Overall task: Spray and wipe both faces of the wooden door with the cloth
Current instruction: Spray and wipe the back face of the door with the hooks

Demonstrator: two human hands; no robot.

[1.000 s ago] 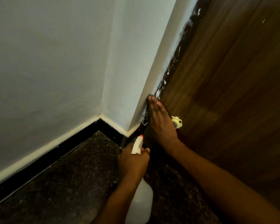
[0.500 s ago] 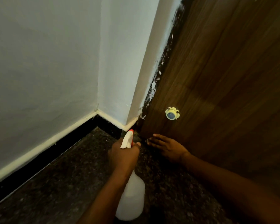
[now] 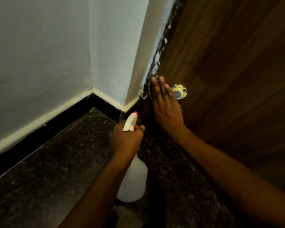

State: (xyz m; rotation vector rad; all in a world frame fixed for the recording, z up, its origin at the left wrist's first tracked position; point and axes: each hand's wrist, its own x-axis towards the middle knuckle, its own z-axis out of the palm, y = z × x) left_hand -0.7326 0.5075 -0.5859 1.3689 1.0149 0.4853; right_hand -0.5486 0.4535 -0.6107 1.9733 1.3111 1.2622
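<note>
The brown wooden door (image 3: 229, 66) fills the right side, its hinge edge flecked with white paint. My right hand (image 3: 166, 109) lies flat, fingers up, against the door's lower left corner. It presses a dark cloth (image 3: 180, 109) there, of which only a frayed edge shows beside the palm. My left hand (image 3: 126, 139) grips the neck of a white spray bottle (image 3: 133, 180), whose orange-tipped nozzle (image 3: 132, 120) points at the door's bottom corner. The bottle hangs upright just above the floor.
A small yellow flower-shaped knob (image 3: 179, 93) sticks out of the door by my right fingertips. White walls (image 3: 48, 55) with a cream and black skirting meet in a corner on the left. Dark speckled stone floor (image 3: 64, 170) runs below.
My right hand dropped from the door to floor level half a second ago, then rose again to lie flat beside the yellow knob. The bottle stayed in my left hand.
</note>
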